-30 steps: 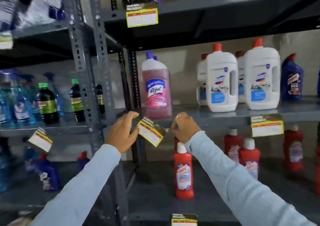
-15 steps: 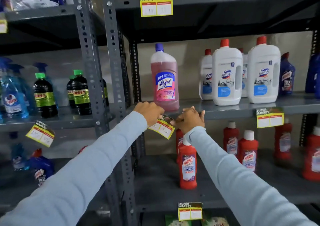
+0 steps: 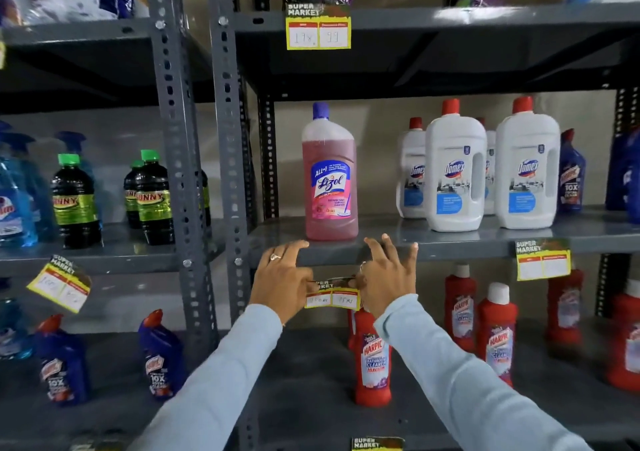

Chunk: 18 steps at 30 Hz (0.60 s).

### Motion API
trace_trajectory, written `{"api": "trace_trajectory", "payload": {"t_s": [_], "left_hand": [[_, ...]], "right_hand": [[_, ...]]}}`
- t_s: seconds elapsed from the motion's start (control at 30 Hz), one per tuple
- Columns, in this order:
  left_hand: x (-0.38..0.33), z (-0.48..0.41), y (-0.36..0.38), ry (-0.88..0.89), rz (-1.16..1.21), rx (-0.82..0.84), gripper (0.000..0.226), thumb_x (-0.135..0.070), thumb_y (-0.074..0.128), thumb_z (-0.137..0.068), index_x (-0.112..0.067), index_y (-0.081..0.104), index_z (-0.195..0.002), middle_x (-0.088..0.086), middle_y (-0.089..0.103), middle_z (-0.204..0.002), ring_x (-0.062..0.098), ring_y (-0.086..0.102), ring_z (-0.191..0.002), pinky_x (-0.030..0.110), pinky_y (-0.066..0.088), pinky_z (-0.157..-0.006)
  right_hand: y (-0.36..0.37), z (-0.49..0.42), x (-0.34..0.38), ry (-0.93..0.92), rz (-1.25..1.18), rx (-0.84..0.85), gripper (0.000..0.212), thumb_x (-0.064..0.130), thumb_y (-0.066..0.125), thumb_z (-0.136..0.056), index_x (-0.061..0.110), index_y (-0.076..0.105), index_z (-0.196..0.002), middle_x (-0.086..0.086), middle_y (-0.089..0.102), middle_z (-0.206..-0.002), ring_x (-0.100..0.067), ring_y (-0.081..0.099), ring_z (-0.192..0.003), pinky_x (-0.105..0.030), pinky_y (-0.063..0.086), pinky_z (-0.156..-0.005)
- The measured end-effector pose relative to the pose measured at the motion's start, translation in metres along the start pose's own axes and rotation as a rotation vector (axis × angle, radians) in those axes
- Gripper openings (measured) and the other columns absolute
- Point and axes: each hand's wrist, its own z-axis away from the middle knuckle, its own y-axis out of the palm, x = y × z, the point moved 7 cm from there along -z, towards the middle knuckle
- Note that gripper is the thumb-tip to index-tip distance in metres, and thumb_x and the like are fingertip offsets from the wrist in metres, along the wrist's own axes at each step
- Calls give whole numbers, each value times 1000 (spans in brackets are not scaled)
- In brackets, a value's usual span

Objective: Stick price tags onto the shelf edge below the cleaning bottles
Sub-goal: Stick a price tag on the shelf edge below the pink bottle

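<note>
- The yellow-and-red paper price tag (image 3: 331,294) with a dark "SUPER MARKET" header hangs level just below the grey metal shelf edge (image 3: 329,256), directly under the pink Lizol cleaner bottle with a purple cap (image 3: 330,177). Its header strip looks bent where it meets the edge; if that strip is not pressed flat, the tag could peel off and hang crooked, like the tilted yellow tag (image 3: 59,282) on the neighbouring rack.
- The left hand (image 3: 282,279) takes the tag's left end in its grip, thumb and finger closed on it, with the other fingers resting on the shelf lip. The right hand (image 3: 386,277) pinches the right end between thumb and forefinger, its remaining fingers fanned upward against the edge. Uneven pressure from one side would skew the tag.
- Whether the adhesive already touches the metal cannot be told. Letting go too soon could drop the tag onto the red Harpic bathroom cleaner bottle (image 3: 372,353) standing right below.
- The fingers sit near the pink bottle's base; an upward slip might nudge it back or tip it.
- The white Domex bottles with red caps (image 3: 455,173) stand well apart to the right, above their own yellow tag (image 3: 543,262), so they seem out of harm's way.
</note>
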Motion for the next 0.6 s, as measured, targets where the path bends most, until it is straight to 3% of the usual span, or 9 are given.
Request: {"api": "trace_trajectory", "payload": {"t_s": [0.17,0.37,0.6], "left_hand": [[16,-30,-18,-28,259,79,16,-33,70,-76,-18,72,-72,-2,64,-110,22,50,-100,37,33,-89],[16,-42,-20,-81,262,42,17,-31,70,-77,-15,71,-71,-2,65,-92,19,51,-88,33,37,-84],[19,-41,-14,-88,256,-52,26,-32,66,-79,-12,62,-63,0,58,-83,19,47,-82,31,32,-77]], "right_hand": [[-26,-20,-18,163,-296,53,31,52,60,-80,26,74,-89,3,66,-120,-26,50,-123,-68,12,-112],[-30,-32,-21,225,-316,67,37,57,62,-77,24,75,-88,-2,72,-103,-29,57,-113,-67,17,-111],[-28,-36,-19,203,-301,-33,34,56,64,-76,24,73,-71,3,73,-89,-25,61,-103,-65,21,-111]]}}
